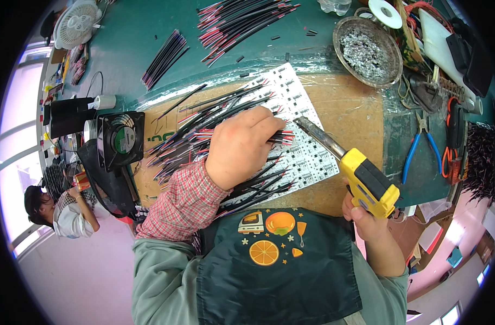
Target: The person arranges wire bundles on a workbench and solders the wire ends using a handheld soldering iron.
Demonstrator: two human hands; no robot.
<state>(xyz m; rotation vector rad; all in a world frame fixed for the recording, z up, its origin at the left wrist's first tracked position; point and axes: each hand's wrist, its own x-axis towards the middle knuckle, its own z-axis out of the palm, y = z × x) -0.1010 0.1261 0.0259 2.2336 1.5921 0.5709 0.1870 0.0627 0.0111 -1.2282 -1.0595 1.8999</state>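
My left hand is closed on a bundle of thin wires with black sleeves and red and white ends. It rests over a white panel printed with small black marks. In my right hand is a yellow and black heat gun, gripped by its handle. Its metal nozzle points up and left, its tip just right of the bundle's ends. More sleeved wires lie beyond and beneath my left hand, with others on the near side.
A round pan of silvery scraps stands far right. Blue-handled pliers lie at right. Wire piles cover the far green table, with short black tubes about. A small black fan stands at left. Another person sits further left.
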